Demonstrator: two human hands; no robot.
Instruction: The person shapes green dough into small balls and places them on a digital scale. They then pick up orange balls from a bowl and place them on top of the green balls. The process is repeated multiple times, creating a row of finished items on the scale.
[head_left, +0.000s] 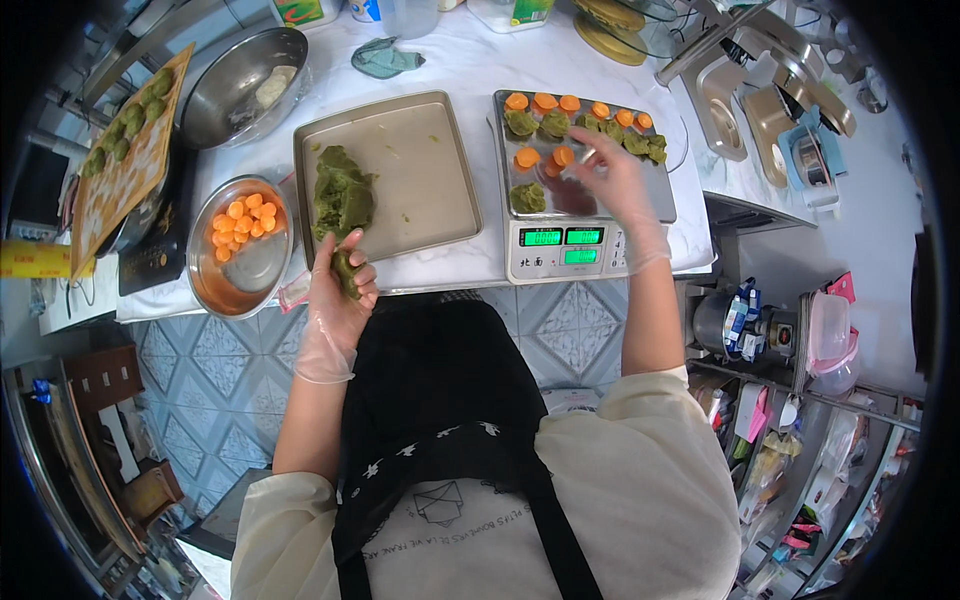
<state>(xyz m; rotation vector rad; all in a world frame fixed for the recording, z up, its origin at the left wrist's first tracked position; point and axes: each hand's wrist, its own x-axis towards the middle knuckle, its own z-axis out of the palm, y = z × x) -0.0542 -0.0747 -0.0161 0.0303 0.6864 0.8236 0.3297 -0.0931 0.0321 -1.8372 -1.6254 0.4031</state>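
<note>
My left hand, in a clear plastic glove, holds a lump of green paste at the near edge of a square metal baking tray. On that tray lies a large mass of green paste. My right hand, also gloved and slightly blurred, reaches over the metal platform of a digital scale, its fingers near an orange ball and a green lump. Whether its fingertips touch either is unclear. Several orange balls and green lumps stand in rows there, with one green piece at the lower left.
Left of the tray, a steel bowl holds orange balls. A larger steel bowl with pale dough stands behind it. A wooden board with green balls is at far left. A green cloth lies at the back.
</note>
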